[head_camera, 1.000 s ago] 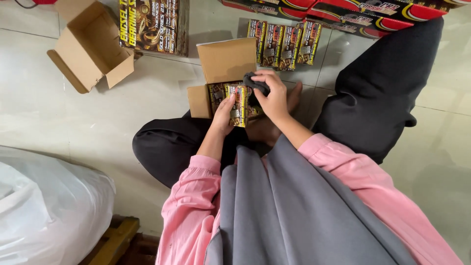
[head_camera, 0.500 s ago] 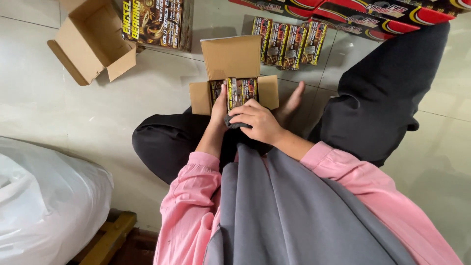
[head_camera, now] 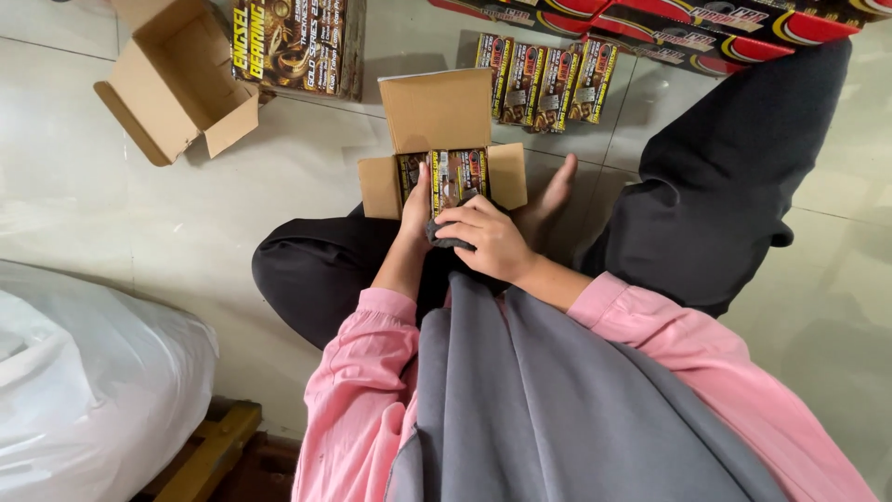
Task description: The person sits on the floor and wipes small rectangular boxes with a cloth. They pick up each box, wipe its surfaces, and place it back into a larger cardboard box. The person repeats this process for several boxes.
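Head view: my left hand (head_camera: 416,209) steadies the small cardboard box (head_camera: 444,153) on my lap; my right hand (head_camera: 488,240) squeezes a dark thing (head_camera: 448,239). Packs (head_camera: 455,177) could tip if pushed crooked.

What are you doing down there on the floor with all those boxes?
A person sits on the tiled floor with a small open cardboard box in front of them. The left hand steadies its side, and the right hand presses small printed packs into it. More packs lie beyond, and another open box sits nearby.
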